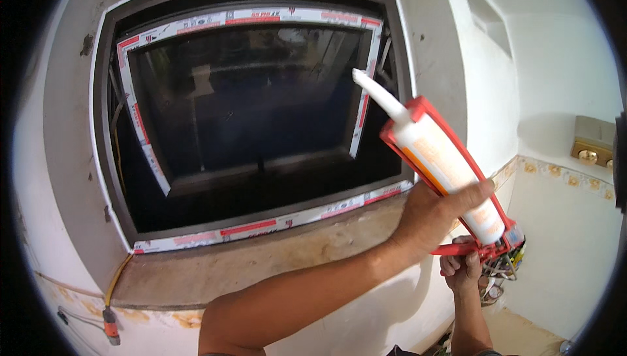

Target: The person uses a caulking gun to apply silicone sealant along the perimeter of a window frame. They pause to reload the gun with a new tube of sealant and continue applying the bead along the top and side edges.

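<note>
A red caulking gun (458, 142) holds a white sealant cartridge (434, 150) with an orange stripe. It slants up and to the left, its white nozzle (382, 95) apart from the window behind it. My left hand (439, 215) reaches across from the lower left and is closed round the gun's frame and cartridge, the thumb lying over the tube. Lower down, my right hand (462, 270) grips the rear end near the red handle (455, 249); part of its grip is hidden. The dark window frame (215, 223) fills the wall opening, edged by a white line along the wall.
The window sash (274, 15) carries white and red protective tape and stands tilted in the frame. Below runs a bare, stained sill (261, 268). A yellow cable with an orange connector (111, 326) hangs at the left. A metallic fixture (593, 144) sits on the right wall.
</note>
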`<state>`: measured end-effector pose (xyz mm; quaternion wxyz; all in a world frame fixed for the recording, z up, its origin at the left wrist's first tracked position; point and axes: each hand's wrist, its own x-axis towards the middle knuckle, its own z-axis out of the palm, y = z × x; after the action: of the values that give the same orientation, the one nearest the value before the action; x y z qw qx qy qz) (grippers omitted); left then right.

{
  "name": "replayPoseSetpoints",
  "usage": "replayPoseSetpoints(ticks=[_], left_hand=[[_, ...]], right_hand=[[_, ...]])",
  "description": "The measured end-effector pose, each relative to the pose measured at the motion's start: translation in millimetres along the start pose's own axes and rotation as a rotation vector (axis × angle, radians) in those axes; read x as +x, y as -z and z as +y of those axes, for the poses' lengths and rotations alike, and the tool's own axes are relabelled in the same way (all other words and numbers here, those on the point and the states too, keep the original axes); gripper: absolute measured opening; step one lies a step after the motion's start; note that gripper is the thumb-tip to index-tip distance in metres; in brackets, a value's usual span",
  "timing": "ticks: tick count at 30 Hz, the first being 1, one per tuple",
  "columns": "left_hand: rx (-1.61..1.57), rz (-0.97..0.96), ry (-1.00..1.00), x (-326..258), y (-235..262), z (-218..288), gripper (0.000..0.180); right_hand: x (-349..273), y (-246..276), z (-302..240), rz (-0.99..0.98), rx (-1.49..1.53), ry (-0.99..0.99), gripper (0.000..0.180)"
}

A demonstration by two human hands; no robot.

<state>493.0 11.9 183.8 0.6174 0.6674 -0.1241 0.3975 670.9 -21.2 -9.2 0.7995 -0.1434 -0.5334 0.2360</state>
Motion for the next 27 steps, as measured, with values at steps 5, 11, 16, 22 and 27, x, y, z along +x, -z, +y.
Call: replayPoseSetpoints(ticks=[5,11,16,22,27], left_hand=[[-0.157,0.024,0.219,-52,-10,-43,0.031],[-0.176,0.111,0.318,-110,1,-109,0.041],[-0.254,-0.023,0.474,-145,36,-142,0.057],[-0.244,-0.034,0.481,-159,42,-146,0.048],[-0.360,-0.091,0.507,-165,46,-156,0.061]], right_hand=[[-91,1,38,0.316,0.109,-0.124,0.072],[-168,-6,-38,-0.546,-0.472,-1.049,0.046],[-139,14,-90,-0.281,-0.406,-0.077,0.034],[-23,3,-98,-0.153,-1.544,0.527,0.048],[26,4,-88,-0.361,-1.676,0.815,0.059]])
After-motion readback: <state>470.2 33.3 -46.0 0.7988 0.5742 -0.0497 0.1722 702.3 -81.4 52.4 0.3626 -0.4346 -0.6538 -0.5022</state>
